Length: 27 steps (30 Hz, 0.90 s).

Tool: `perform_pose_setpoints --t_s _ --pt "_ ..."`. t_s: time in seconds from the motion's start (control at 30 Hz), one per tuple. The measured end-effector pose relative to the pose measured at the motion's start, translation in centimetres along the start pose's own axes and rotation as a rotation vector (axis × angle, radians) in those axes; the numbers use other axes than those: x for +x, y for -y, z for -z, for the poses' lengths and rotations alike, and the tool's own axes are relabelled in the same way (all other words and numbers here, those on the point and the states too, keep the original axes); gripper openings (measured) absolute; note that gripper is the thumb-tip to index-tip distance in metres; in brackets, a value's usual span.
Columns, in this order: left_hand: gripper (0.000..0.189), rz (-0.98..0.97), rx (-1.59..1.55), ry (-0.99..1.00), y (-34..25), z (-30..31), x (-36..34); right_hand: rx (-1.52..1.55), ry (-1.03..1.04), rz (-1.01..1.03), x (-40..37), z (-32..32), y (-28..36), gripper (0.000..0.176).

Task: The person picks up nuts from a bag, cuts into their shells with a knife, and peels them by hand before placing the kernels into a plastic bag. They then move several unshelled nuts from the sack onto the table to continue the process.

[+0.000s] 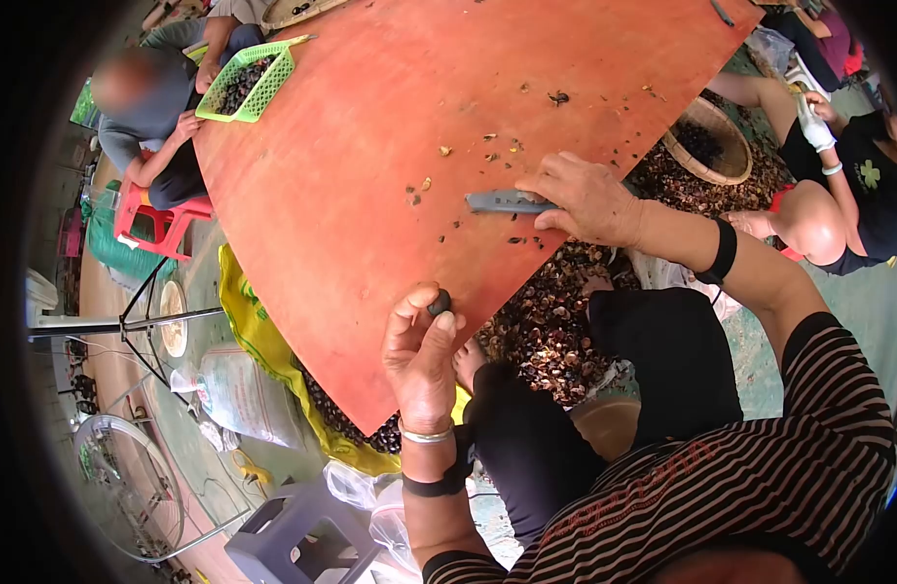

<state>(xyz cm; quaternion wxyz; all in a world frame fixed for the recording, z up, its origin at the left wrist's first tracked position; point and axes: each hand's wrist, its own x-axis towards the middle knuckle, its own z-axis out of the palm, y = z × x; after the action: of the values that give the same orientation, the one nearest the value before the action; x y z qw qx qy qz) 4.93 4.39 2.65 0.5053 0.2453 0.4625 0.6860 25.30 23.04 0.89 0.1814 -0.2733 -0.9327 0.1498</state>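
Observation:
Between the thumb and fingers of my left hand (424, 355) is a small dark round nut (439, 303), held over the near edge of the orange table (322, 195). My right hand (589, 200) rests at the table's right edge, its fingers round the end of a grey utility knife (507, 201). The knife lies flat against the board and points left. Small bits of shell and yellowish crumbs are scattered around and beyond the knife.
A green basket (246, 83) of dark nuts sits at the far left beside a seated person. Shell pieces (555, 331) heap below the table's right edge. A round wicker basket (735, 161) stands by a person at right. A grey stool (297, 535) is at lower left.

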Motion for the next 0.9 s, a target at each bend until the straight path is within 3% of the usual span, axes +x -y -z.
perform_pose_setpoints --t_s 0.1,0.17,0.23,0.3,0.43,0.53,0.7,0.77,0.83,0.9 --pt "0.029 0.000 0.010 0.001 -0.2 -0.1 -0.9 -0.069 -0.038 0.005 0.2 0.9 0.9 0.044" --pt "0.030 -0.013 0.021 -0.003 -0.2 -0.2 -1.4 0.077 -0.114 0.036 0.0 2.2 2.9 0.037" --pt "0.031 -0.016 0.032 -0.002 -0.5 -0.6 -2.3 0.317 0.048 0.097 -0.4 3.8 6.0 0.032" --pt "0.032 -0.023 0.020 -0.004 -1.1 -1.3 -3.1 0.481 0.296 0.127 -1.0 5.1 8.8 0.039" --pt "0.035 -0.069 -0.037 0.016 -1.4 -2.3 -5.2 0.650 0.230 0.246 -2.3 4.8 11.7 0.044" --pt "0.034 -0.170 0.008 0.051 -1.1 -2.3 -6.6 0.790 0.290 0.117 -3.1 5.8 13.0 0.045" --pt "0.031 -0.344 0.191 0.097 -1.0 -2.6 -8.5 0.802 0.246 0.143 -4.7 5.5 13.9 0.040" --pt "0.029 -0.325 0.187 0.095 -1.3 -2.8 -9.1 0.801 0.221 0.146 -5.0 6.1 14.8 0.038" --pt "0.027 -0.248 0.141 0.044 -1.2 -2.9 -9.4 0.893 0.384 -0.077 -5.3 7.4 15.8 0.036" --pt "0.026 -0.278 0.179 0.065 -1.4 -2.7 -9.5 0.886 0.353 -0.041 -5.5 6.7 15.9 0.036"
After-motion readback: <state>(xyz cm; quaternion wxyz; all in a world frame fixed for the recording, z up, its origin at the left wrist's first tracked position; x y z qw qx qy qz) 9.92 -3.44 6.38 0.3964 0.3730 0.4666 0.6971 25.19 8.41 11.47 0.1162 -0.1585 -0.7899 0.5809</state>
